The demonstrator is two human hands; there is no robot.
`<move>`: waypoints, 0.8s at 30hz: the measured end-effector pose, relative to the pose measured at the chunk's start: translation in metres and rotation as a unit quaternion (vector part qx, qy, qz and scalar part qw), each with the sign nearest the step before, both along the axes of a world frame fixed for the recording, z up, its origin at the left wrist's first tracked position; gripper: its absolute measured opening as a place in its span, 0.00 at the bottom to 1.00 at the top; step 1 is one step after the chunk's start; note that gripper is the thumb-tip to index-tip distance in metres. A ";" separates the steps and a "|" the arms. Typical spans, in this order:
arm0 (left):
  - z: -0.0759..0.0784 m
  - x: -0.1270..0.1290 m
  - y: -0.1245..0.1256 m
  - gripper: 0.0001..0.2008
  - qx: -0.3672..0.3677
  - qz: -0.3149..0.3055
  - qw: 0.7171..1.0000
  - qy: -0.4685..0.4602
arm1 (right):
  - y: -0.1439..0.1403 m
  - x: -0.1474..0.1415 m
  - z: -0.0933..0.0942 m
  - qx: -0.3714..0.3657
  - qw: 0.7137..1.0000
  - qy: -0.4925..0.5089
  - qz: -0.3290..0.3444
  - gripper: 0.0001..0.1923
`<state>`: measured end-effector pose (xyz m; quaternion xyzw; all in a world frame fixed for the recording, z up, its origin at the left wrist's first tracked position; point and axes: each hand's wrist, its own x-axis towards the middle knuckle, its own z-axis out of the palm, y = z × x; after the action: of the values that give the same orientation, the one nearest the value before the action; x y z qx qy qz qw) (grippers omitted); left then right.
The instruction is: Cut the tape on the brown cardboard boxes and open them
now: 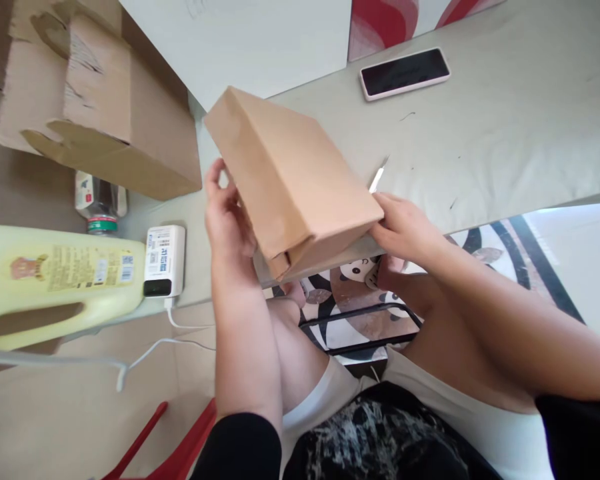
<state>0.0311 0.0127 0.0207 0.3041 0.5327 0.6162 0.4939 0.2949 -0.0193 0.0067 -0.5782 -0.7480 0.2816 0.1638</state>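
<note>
A box wrapped in brown kraft paper [285, 173] lies tilted at the near edge of a pale grey table [505, 133]. My left hand [227, 220] presses against its left side with the fingers spread along the paper. On the other side, my right hand [405, 230] grips the near right corner of the box. The folded paper end faces me at the bottom.
A phone [405, 72] lies face up at the far side of the table. A small blade or pen [377, 177] pokes out beside the box. To the left are a cardboard box [105, 100], a yellow jug [55, 280], a white power bank [164, 260] and a bottle [100, 207].
</note>
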 end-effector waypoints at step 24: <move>0.017 0.001 -0.016 0.17 0.114 -0.032 0.992 -0.054 | -0.010 0.011 -0.012 0.102 0.971 0.191 -0.102 0.37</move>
<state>0.0325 -0.0031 0.0374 0.3416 0.4217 0.6724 0.5033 0.3059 -0.0294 -0.0054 -0.5676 -0.6646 0.2903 0.3897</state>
